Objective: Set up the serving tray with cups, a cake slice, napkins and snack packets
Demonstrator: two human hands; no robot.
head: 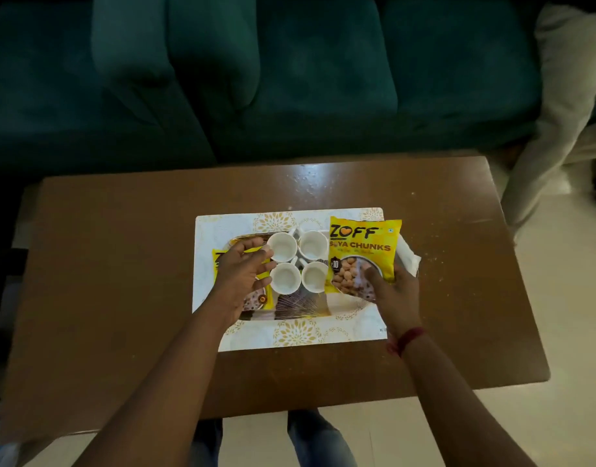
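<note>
A serving tray (298, 308) lies on a white placemat (289, 335) with gold flower prints. Several white cups (282, 246) stand in a tight square at the tray's middle. My right hand (396, 291) holds a yellow soya chunks packet (362, 251) by its lower edge, over the tray's right side. A white napkin (409, 257) shows behind that packet. My left hand (242, 276) hovers with fingers spread over a second yellow packet (219, 259) lying on the tray's left side, mostly hidden by the hand. No cake slice is in sight.
The brown wooden table (121, 264) carries the placemat at its centre. A dark green sofa (256, 79) stands behind the table. A person's leg in light trousers (552, 112) is at the right. Pale floor (576, 332) lies right of the table.
</note>
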